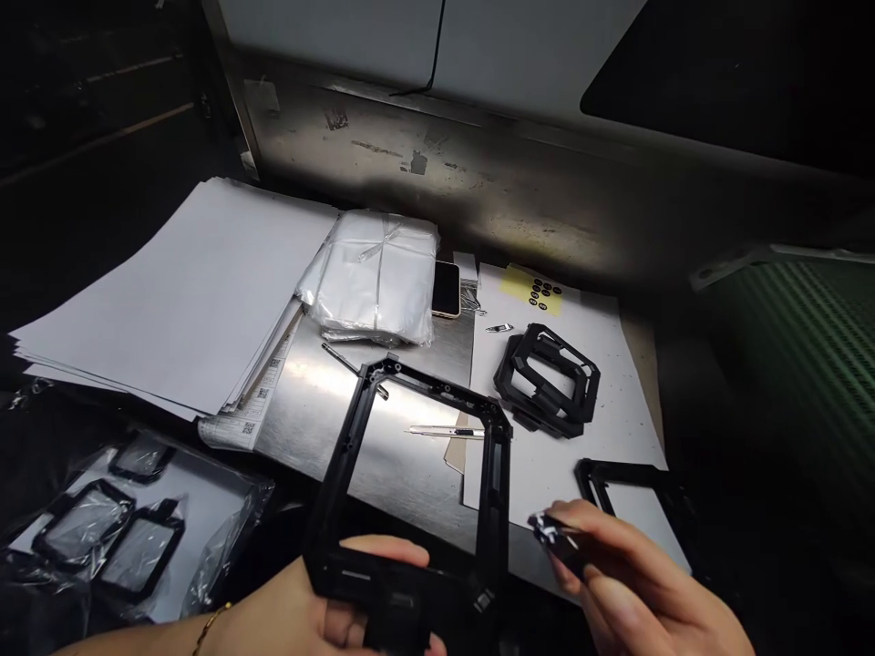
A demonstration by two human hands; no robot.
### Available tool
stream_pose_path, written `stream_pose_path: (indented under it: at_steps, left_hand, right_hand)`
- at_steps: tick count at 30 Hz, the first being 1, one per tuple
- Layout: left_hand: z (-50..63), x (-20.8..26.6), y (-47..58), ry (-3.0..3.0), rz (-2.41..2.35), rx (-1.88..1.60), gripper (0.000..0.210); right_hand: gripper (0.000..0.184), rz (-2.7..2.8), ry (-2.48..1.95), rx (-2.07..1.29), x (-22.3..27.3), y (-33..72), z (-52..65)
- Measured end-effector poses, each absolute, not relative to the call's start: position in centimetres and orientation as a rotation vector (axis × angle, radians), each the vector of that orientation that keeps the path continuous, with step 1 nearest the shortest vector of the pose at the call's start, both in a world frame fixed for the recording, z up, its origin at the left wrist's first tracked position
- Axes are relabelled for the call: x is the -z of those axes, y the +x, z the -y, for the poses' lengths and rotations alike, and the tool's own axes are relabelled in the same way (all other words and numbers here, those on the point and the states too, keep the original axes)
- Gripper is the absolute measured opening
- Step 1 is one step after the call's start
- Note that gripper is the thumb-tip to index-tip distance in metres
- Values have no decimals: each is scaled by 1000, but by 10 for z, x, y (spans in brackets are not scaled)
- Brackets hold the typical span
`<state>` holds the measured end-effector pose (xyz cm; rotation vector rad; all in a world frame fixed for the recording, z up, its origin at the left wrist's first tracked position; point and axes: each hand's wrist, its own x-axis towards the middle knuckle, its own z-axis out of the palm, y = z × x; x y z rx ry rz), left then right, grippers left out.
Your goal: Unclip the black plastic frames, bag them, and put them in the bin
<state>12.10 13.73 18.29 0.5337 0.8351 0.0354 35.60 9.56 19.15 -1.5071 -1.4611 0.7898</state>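
My left hand [383, 556] is closed around the lower end of a black plastic frame [496, 492], an open rectangle with cut corners that is held up over the bench. In my right hand [635, 574], pinched between thumb and fingers, is a small shiny nail clipper [547, 530]. Its metal head points toward the frame's right side and is apart from it. Behind the frame, a slim craft knife [444, 431] lies on the metal bench. A thin dark rod-like tool [340, 358] shows beside the frame's upper left corner.
Several black frames [547, 383] are piled on white paper [615, 364], with another frame [633, 472] nearer me. A paper stack [184, 282], tied plastic bags [379, 273] and a phone [447, 290] lie behind. Bagged frames [140, 551] are at lower left; a green crate [799, 364] stands right.
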Motion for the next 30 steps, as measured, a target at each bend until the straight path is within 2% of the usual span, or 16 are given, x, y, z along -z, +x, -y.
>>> stream_pose_path:
  at_steps: [2, 5, 9, 13, 15, 18, 22, 28, 30]
  left_hand:
    - [-137, -179, 121, 533, -788, -73, 52]
    - [-136, -173, 123, 544, -718, -101, 49]
    - [-138, -163, 122, 605, -593, -136, 49]
    - [-153, -156, 112, 588, -401, -145, 81]
    - [-163, -156, 109, 518, -372, -115, 77]
    - [-174, -158, 111, 591, -415, 54, 57]
    - [-169, -158, 116, 709, -361, 125, 42]
    - [-152, -170, 120, 673, -530, -266, 34]
    - [-149, -175, 125, 634, -628, -412, 34]
  right_hand:
    - [15, 1302, -1560, -856, -180, 360, -96]
    - [18, 1154, -1509, -1158, -167, 351, -97]
    - [20, 1042, -1387, -1409, -167, 342, -105]
    - [19, 1463, -1359, -1449, -183, 365, -123]
    - [14, 1781, -1273, -1530, -192, 375, -135]
    - [14, 2097, -1201, -1580, -200, 377, -150]
    - [16, 2156, -1228, -1458, -205, 369, -159]
    - [14, 1514, -1552, -607, -216, 360, -138]
    - [17, 1570, -1534, -525, -219, 349, -128]
